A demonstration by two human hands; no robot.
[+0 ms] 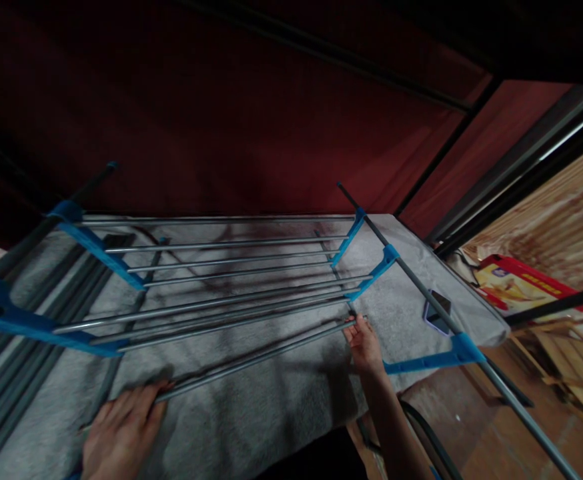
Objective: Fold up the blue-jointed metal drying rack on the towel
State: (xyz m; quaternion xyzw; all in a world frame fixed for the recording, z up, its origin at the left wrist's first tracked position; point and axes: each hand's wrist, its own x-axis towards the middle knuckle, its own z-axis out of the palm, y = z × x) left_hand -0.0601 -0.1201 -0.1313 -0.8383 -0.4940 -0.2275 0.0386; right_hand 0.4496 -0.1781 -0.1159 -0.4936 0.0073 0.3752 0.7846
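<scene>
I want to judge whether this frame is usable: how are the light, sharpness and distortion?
Head view: dim and reddish at the top, brightest at the right edge; straight rack poles bow outward from wide-angle distortion; rods cast dark shadows on the grey cloth; left hand and right hand on a loose rod are slightly soft.

The single head view looks steeply down, close over the rack (pixel 221 280).

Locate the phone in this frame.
In the head view the phone lies at right on the grey cloth, just beyond the rack's right rail and right of the right hand.
</scene>
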